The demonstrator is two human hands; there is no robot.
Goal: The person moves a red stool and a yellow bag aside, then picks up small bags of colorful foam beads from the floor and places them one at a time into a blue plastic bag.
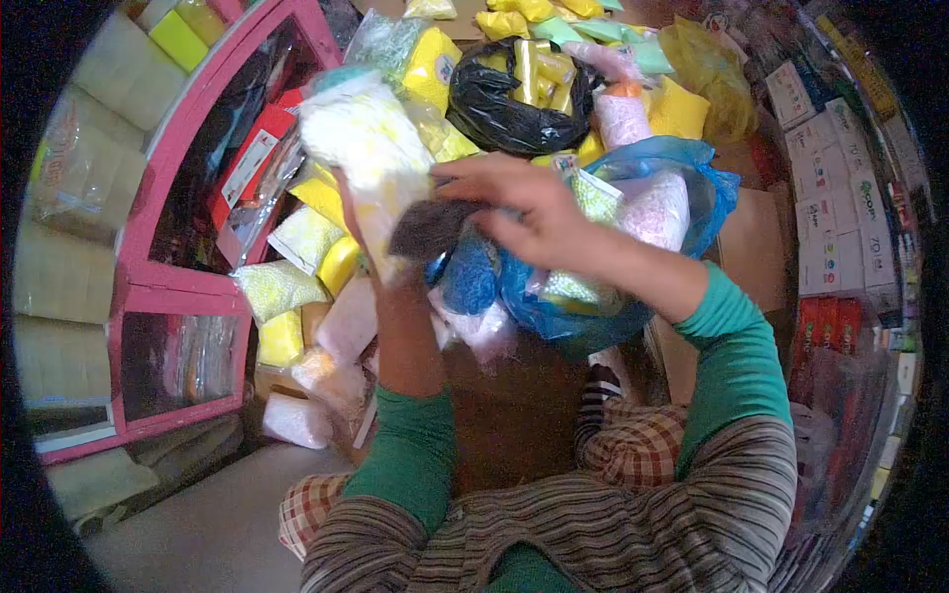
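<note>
My left hand (393,265) holds up a clear plastic bag (361,128) with white and pale yellow contents; most of its fingers are hidden behind the bag. My right hand (529,206) reaches across from the right, slightly blurred. Between its thumb and fingers is one end of a dark brown packet (428,229), which overlaps the lower part of the clear bag; I cannot tell what fills the packet. Just below lies a packet of blue beads (469,282). Close under my right forearm sits an open blue plastic bag (563,321) holding packets of pale green and pink-white beads (655,212).
A black plastic bag (484,114) with yellow packets stands at the back. Yellow bead packets (316,212) are heaped on the left beside a pink-framed cabinet (168,287). Stacked boxes (830,217) line the right side. A yellow translucent bag (717,84) lies at the back right.
</note>
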